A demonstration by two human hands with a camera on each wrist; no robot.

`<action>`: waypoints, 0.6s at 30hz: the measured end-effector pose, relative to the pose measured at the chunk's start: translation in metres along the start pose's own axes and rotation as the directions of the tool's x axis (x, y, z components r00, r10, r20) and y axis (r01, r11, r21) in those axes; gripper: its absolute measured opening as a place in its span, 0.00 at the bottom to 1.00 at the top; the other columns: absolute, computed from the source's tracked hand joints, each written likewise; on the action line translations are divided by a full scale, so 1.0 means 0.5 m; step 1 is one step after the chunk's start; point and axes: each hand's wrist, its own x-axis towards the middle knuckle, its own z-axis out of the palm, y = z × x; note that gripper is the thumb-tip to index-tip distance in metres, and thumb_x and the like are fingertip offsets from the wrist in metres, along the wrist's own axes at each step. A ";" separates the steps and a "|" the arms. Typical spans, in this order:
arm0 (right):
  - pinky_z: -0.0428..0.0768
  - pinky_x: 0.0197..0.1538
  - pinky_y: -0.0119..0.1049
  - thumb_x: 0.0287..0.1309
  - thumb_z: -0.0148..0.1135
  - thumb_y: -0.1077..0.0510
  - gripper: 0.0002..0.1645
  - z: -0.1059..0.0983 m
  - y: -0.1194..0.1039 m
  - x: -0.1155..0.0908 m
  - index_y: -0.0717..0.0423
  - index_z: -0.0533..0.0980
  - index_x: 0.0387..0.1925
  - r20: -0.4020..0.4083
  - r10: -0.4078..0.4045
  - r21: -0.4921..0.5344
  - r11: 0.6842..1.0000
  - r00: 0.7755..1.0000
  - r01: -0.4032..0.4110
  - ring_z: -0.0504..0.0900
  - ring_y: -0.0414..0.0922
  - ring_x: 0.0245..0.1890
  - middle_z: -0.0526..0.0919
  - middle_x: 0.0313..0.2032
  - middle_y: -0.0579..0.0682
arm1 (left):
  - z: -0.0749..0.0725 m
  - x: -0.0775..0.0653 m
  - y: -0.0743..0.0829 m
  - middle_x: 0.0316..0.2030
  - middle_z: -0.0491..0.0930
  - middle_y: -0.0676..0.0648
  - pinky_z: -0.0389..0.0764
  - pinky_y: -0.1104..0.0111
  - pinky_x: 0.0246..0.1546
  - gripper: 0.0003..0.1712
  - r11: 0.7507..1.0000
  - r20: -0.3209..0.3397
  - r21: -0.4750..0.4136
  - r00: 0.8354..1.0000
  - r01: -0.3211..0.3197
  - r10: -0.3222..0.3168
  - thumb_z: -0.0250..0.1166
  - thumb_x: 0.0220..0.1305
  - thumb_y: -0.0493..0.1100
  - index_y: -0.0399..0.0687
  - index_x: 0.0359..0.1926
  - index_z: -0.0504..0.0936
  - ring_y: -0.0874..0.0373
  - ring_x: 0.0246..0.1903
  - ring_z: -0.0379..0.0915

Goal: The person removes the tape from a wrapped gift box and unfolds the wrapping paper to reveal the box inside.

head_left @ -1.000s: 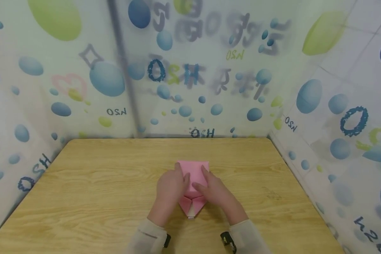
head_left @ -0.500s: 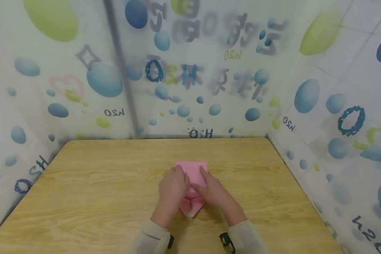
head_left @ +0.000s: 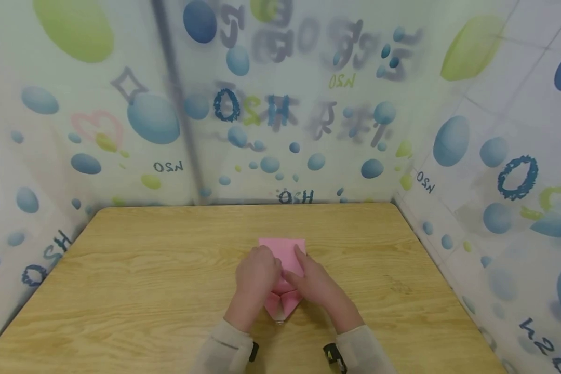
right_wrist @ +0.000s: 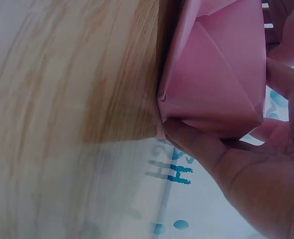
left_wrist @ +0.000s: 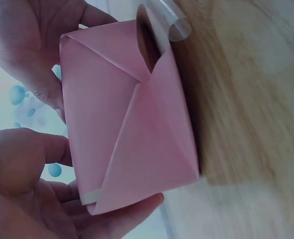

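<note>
A pink paper-wrapped box [head_left: 287, 253] stands on the table between both hands. Its near end shows diagonal folds, and a pointed flap [head_left: 290, 299] sticks out toward the person. At the flap's tip a curled clear strip, like sticky tape [left_wrist: 173, 22], juts out. My left hand [head_left: 257, 272] grips the box's left side, with one finger running along that side in the left wrist view. On the right side, my right hand [head_left: 314, 280] holds the box, thumb over the top and a finger [right_wrist: 199, 142] against the lower side corner. The box's far side is hidden.
The wooden table [head_left: 145, 270] stretches out around the hands. A patterned wall [head_left: 271, 176] with blue and green drops rises behind its back edge, and another wall [head_left: 495, 208] stands along the right.
My left hand has shifted slightly right across the box, its fingers drawn in toward the right thumb. The right hand and the box have hardly moved.
</note>
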 end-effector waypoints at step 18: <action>0.61 0.81 0.63 0.75 0.62 0.43 0.49 -0.001 -0.003 -0.004 0.58 0.53 0.84 -0.001 -0.021 0.009 1.000 1.000 0.022 0.59 0.62 0.83 0.58 0.82 0.65 | 0.005 0.001 0.000 0.28 0.74 0.45 0.68 0.68 0.17 0.17 0.997 -0.011 0.077 1.000 -0.027 0.028 0.64 0.77 0.49 0.40 0.34 0.78 0.55 0.20 0.70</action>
